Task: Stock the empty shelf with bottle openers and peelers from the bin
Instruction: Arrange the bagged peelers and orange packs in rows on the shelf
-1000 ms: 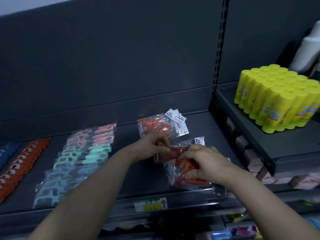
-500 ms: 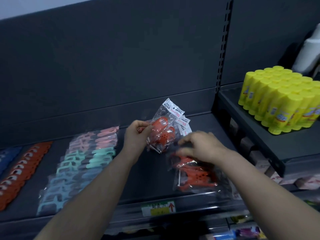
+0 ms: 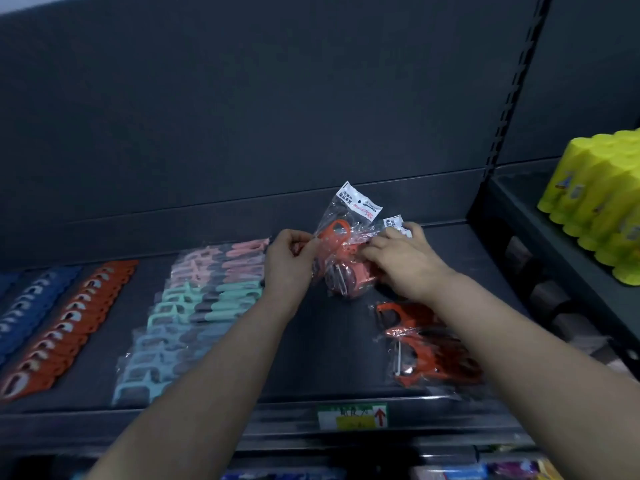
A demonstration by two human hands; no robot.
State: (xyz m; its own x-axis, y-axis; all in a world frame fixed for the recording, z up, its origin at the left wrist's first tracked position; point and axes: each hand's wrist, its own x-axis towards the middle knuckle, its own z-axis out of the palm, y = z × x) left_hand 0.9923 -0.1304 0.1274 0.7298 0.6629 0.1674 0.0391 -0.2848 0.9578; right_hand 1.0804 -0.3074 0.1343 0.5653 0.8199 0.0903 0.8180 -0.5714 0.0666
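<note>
- Dark grey steel shelf point(image 3: 311, 341) under a plain back panel point(image 3: 277, 116); rows already laid on it run near to far – blue bottle openers point(image 3: 31, 306) and orange bottle openers point(image 3: 76, 320) at the left, pastel peelers point(image 3: 194, 306) in the middle.
- Bundle of bagged orange peelers point(image 3: 341, 244) sits between the two hands toward the far side, its long axis tilted, white header cards pointing up and away. Whether its lower end touches the shelf I cannot tell.
- Left hand point(image 3: 289, 261) pinches the bundle's left edge between thumb and fingertips.
- Right hand point(image 3: 403, 261) has its fingers curled over the bundle's right side, closed on the packets.
- Pile of orange peelers point(image 3: 426, 348) lies flat near the front, right of centre, under the right forearm – directly nearer than the held bundle.
- Judgement: the bundle probably goes down just far of that pile, so the right hand is the closer guide.
- Yellow glue sticks point(image 3: 595, 202) stand on the neighbouring shelf to the right.
</note>
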